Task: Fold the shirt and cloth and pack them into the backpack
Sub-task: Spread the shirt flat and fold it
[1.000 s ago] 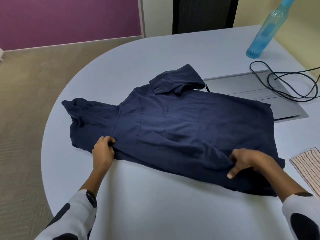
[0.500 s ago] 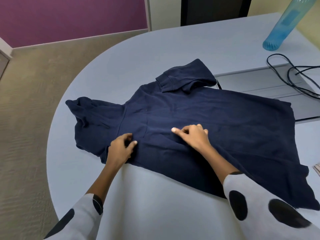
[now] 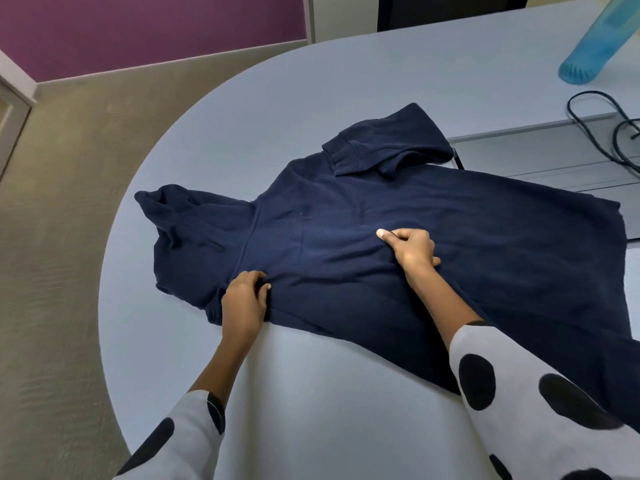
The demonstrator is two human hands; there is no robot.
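Note:
A navy short-sleeved shirt lies spread flat on the pale blue table, collar end to the left and hem to the right. The far sleeve is folded back on itself. My left hand grips the fabric at the near edge, where the near sleeve meets the body. On the middle of the shirt, my right hand has its fingers curled into a pinch of fabric, with creases running out from it. The striped cloth and the backpack are out of view.
A blue plastic bottle stands at the far right. A black cable loops over a grey flat panel set behind the shirt. The table's rounded edge drops to carpet on the left.
My right hand left the hem at the right and moved to the shirt's middle. My left hand shifted slightly right along the near edge. The striped cloth slid out of view.

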